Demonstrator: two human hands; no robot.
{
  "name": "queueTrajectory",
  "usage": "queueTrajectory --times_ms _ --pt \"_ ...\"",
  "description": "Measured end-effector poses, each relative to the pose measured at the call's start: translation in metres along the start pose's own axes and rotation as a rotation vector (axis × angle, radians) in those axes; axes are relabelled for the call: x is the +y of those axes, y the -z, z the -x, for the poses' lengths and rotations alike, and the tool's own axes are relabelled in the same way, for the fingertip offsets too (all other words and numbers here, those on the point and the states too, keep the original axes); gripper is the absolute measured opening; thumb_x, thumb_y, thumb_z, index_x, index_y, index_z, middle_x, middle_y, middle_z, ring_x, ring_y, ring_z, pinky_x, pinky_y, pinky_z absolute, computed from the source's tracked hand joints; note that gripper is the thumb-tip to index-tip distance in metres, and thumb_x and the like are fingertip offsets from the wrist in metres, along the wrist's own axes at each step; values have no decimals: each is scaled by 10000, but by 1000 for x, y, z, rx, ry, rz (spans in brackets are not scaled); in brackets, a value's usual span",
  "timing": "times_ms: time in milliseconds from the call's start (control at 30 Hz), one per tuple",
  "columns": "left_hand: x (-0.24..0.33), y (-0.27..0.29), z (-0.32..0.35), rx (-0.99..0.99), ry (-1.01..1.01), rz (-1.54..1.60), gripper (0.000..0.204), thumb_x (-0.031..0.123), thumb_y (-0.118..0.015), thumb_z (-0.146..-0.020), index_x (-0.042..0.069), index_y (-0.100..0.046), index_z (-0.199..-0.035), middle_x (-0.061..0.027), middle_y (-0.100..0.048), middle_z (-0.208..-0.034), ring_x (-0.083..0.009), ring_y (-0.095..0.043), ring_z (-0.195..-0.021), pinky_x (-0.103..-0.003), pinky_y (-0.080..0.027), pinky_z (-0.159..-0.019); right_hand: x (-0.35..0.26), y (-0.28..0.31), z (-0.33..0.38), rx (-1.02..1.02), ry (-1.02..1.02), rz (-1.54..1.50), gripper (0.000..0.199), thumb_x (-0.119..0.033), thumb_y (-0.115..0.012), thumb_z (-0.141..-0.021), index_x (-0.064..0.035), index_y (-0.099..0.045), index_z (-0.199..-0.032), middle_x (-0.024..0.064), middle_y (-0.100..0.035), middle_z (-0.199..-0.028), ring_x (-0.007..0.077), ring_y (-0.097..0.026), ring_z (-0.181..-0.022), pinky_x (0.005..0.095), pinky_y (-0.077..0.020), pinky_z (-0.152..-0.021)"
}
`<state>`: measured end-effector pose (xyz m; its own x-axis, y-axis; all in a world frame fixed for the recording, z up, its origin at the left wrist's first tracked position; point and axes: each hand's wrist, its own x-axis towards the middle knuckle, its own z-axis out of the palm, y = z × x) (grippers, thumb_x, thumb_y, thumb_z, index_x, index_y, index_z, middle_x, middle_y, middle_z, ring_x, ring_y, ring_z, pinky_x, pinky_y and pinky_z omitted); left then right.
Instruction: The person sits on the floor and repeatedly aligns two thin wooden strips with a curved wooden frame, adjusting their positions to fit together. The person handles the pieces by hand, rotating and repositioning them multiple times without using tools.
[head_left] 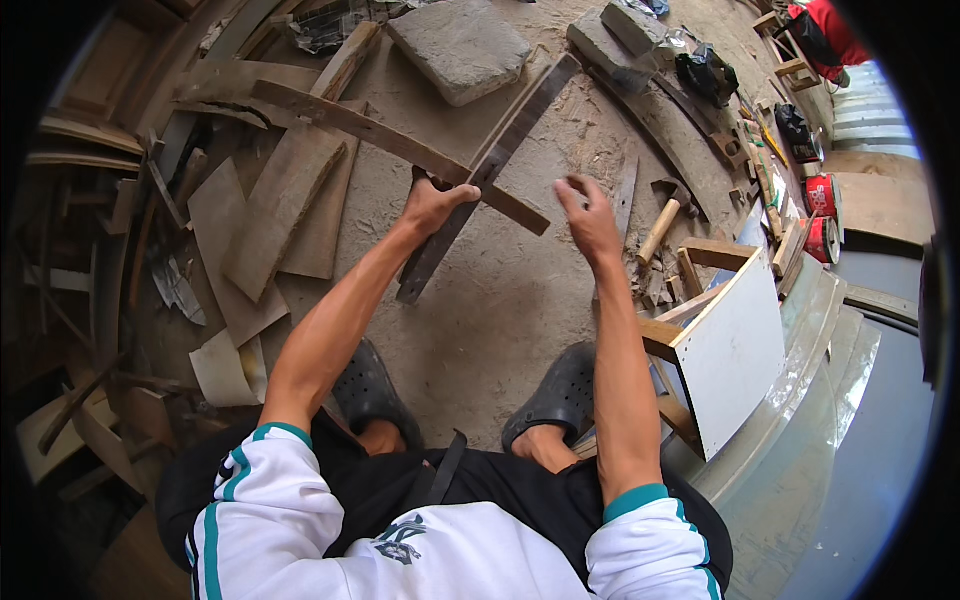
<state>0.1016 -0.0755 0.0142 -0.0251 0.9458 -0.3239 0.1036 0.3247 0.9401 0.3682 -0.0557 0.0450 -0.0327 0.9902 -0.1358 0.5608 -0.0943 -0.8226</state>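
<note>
A wooden-handled hammer is lying on the sawdust-covered floor beside small wood offcuts. A flat stone slab is sitting further off, with brown boards spreading across the ground well apart from it. A white panel is leaning on a wooden frame, and two red cans are standing near it.

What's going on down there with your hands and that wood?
Left hand shut on dark slat. Right hand open, empty, beside it. Curved plank crosses under slat. Hammer on floor to the right.

Single head-worn fisheye view, steeply downward over sawdust-strewn floor, close above forearms.
</note>
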Motion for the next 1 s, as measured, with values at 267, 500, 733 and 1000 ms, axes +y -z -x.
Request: queueTrajectory --times_ms 267,500,733,1000 --pt "6 -13 13 -151 175 -5 427 334 -789 -704 -20 -695 -923 -70 -671 -880 -165 -621 -787 -303 -502 -730 -30 -37 12 -486 -263 -13 764 -582 -634 -893 42 -550 -1326 232 -604 -1294 304 -582 -1191 367 -435 -1023" --pt "6 -24 -5 -294 301 -88 705 421 -773 -673 -142 -622 -1069 -199 -662 -973 -228 -653 -871 -345 -530 -748 7 -46 11 -340 -339 -76 798 -600 -663 -851 77 -572 -1263 229 -619 -1240 301 -586 -1156 368 -442 -995" --pt "-3 -25 -12 -308 344 -123 767 425 -802 -657 -158 -584 -1105 -221 -651 -1013 -240 -648 -849 -352 -536 -722 14 -55 9 -322 -412 -186 757 -562 -717 -817 99 -616 -1171 179 -673 -1103 240 -630 -1009 340 -485 -890" --pt "1 -22 -20 -349 497 -113 449 374 -803 -693 -36 -690 -838 -73 -630 -737 -142 -580 -637 -292 -440 -534 5 -56 11 -260 -402 -270 520 -452 -750 -836 35 -702 -1011 90 -689 -901 154 -609 -817 308 -496 -740"
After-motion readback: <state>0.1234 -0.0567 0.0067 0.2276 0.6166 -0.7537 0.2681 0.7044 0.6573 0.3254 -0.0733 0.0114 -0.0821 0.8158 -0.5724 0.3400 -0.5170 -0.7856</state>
